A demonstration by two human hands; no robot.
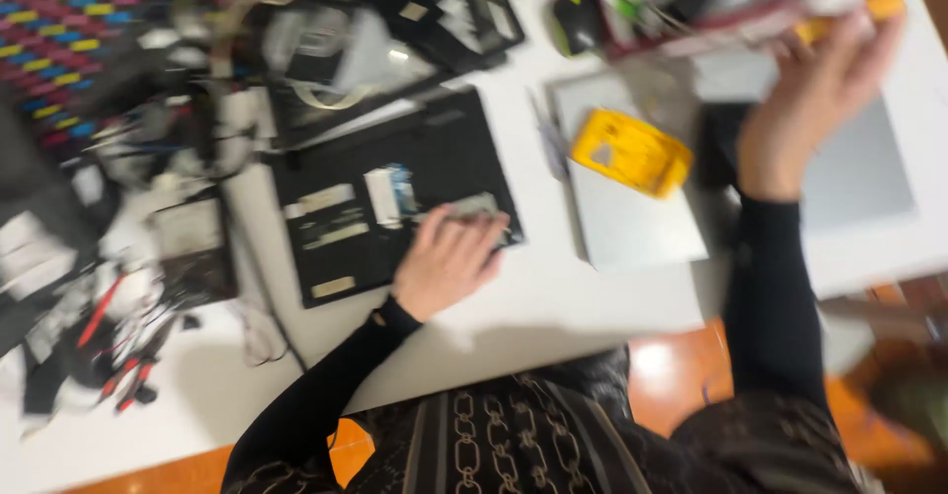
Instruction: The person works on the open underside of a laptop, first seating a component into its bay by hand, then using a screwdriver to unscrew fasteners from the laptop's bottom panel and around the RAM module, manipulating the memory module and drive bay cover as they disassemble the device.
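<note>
From my feed the whole frame is smeared by motion. My right hand [820, 89], upper right, blurs around something yellow; I cannot tell what it is or how it is gripped. My left hand [449, 257] covers part of the opened laptop [385, 198]. The clutter [118, 257] at left is unreadable, cut by the edge.

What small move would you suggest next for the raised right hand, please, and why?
Probably bring the right hand, gripping a blurred yellow-handled tool, down to the opened black laptop base. The left hand already rests on its lower right corner, steadying it on the white table.
</note>
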